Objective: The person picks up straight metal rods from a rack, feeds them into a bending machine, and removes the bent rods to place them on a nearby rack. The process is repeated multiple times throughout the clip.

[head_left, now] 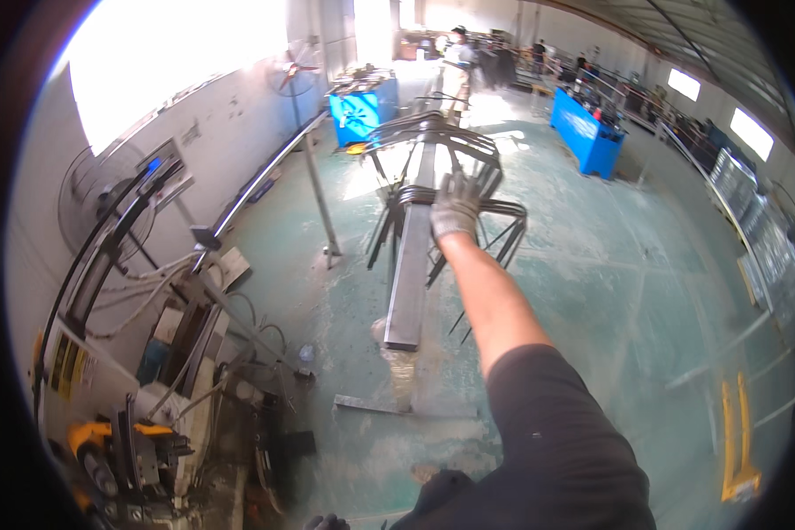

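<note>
My right hand (456, 210), in a pale work glove, reaches far forward along the right side of a long grey steel beam (406, 291). Its fingers look stretched out against a bunch of dark bent metal rods (503, 210) draped over the beam. Whether the palm presses on the rods is hard to make out. Farther along, a second bunch of bent rods (450, 132) hangs across the same beam. Only a bit of my left hand (327, 523), in a dark-looking glove, shows at the bottom edge; how its fingers are held is hidden.
A machine with hoses and a control panel (163, 172) stands left, by a wall fan (102, 190). A metal rail (269, 168) runs beside it. Blue workbenches (362, 110) stand farther off. A yellow pallet-jack-like frame (740, 442) lies right. A person (457, 66) stands beyond the beam.
</note>
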Demonstrator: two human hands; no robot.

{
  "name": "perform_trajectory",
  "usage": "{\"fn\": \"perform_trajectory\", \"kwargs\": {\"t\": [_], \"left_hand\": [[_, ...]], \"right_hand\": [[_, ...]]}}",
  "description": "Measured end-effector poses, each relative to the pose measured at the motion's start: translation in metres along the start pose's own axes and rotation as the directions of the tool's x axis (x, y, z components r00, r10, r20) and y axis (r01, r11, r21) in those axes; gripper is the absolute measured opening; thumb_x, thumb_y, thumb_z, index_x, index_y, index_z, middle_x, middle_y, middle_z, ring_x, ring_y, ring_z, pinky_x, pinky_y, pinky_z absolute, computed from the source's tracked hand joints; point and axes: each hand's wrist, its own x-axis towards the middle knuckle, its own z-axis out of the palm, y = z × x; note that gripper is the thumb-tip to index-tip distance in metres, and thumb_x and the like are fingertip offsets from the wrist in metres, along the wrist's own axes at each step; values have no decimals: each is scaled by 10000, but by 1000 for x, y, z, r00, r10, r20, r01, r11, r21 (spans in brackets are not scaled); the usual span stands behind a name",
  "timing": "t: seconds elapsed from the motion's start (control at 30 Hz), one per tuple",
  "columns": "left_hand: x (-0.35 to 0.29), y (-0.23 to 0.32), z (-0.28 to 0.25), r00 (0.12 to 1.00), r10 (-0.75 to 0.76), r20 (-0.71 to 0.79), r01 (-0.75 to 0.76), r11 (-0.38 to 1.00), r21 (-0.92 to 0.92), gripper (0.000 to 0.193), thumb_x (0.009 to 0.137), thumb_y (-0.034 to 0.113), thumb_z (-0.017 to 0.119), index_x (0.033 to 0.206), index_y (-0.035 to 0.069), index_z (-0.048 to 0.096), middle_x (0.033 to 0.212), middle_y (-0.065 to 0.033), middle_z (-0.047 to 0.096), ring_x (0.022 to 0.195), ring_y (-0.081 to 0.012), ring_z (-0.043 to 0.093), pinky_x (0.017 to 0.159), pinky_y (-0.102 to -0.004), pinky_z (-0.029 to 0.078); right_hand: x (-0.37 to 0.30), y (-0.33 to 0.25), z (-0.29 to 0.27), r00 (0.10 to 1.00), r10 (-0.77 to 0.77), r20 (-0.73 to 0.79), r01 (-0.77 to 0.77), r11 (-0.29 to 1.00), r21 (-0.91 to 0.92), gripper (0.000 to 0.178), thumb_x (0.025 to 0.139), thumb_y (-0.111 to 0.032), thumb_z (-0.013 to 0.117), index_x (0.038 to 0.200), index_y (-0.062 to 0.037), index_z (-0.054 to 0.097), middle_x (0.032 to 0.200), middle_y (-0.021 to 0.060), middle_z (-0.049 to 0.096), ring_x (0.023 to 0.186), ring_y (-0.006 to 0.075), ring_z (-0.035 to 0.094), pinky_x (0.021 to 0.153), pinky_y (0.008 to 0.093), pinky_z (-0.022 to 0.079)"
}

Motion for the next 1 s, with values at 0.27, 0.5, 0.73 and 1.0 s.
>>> {"fn": "perform_trajectory", "kwargs": {"t": [0.27, 0.5, 0.73, 1.0], "left_hand": [[-69, -73, -129, 939, 49, -341, -168, 930, -328, 345, 950, 2, 763, 1262, -29, 622, 977, -184, 713, 833, -330, 754, 718, -444, 645], [-208, -105, -267, 821, 18, -571, -254, 907, -337, 492, 960, 77, 785, 1387, -94, 610, 1087, -208, 761, 983, -343, 790, 889, -434, 651], [-348, -190, -462, 558, -131, -819, -489, 746, -453, 526, 943, 9, 788, 1421, -115, 607, 1034, -183, 775, 879, -269, 784, 784, -374, 653], [-410, -253, -608, 471, -323, -821, -710, 414, -570, 460, 947, -20, 780, 1364, -66, 593, 1050, -209, 764, 874, -310, 783, 739, -394, 637]], "right_hand": [[-409, 40, 72, 754, -211, 622, 52, 963, 265, 565, 1123, -386, 556, 1541, -13, 627, 1570, 234, 637, 1486, 381, 573, 1268, 454, 423], [-753, -83, -55, -159, -470, 868, 372, 786, 493, 584, 986, -390, 763, 1432, -13, 741, 1452, 243, 738, 1380, 385, 688, 1176, 439, 523], [-866, -310, -176, -137, -756, 640, 283, 589, 757, 506, 975, -353, 802, 1305, 31, 790, 1285, 215, 820, 1193, 361, 773, 1027, 444, 591], [-1050, -448, -217, -735, -502, 455, 626, -761, 172, 391, 1154, -257, 505, 1395, -155, 796, 1482, 127, 756, 1360, 312, 730, 1087, 452, 605]]}}
